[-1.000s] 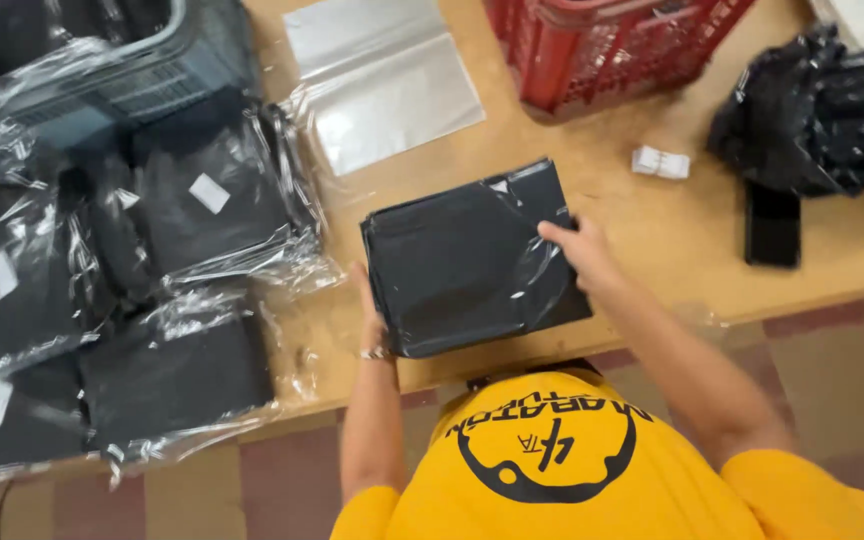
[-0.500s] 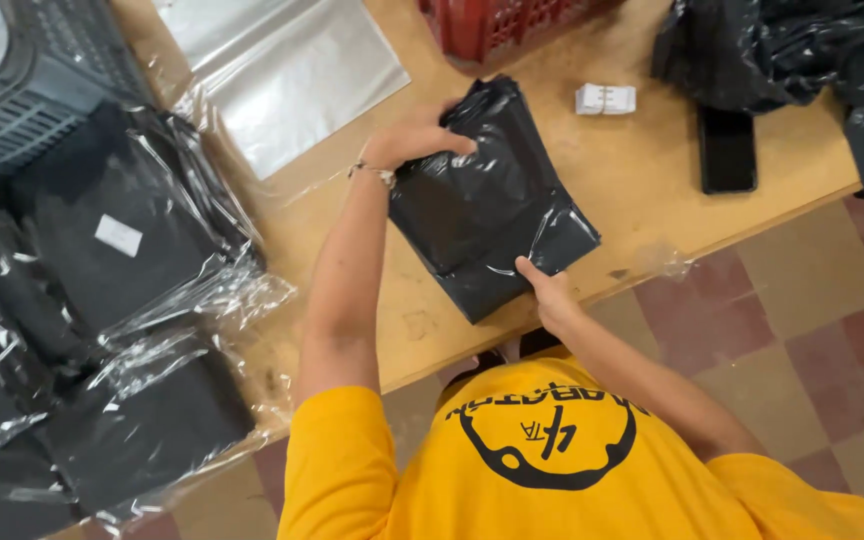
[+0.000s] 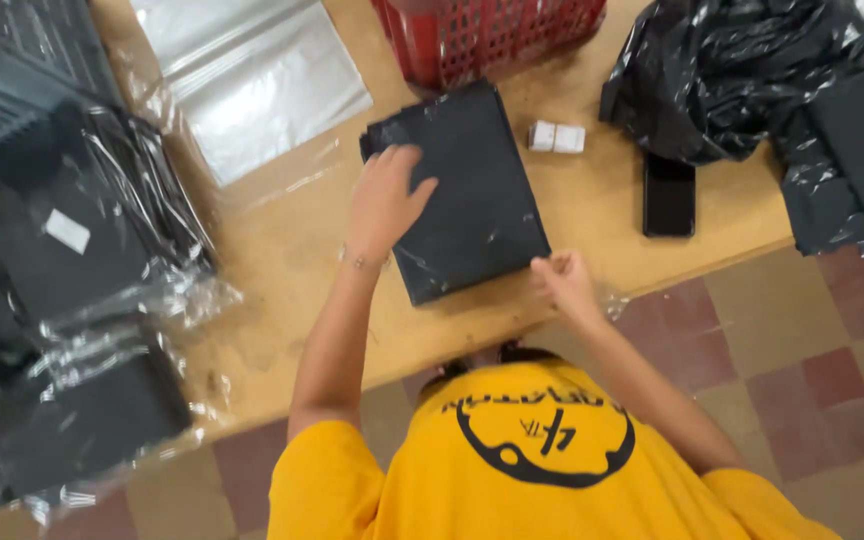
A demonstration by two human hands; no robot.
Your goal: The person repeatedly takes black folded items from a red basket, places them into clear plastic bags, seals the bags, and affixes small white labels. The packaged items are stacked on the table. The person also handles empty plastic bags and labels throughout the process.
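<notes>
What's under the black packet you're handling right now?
The black packet lies flat on the wooden table, left hand on top. Anything beneath it is hidden.

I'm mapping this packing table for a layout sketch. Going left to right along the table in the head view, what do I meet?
Stack of bagged black garments → clear empty bags → left hand → black folded garment → small white box → black phone → black plastic bags.

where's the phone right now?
Head view: the black phone lies flat on the wooden table, right of the bagged black garment, just below the crumpled black plastic bag.
</notes>
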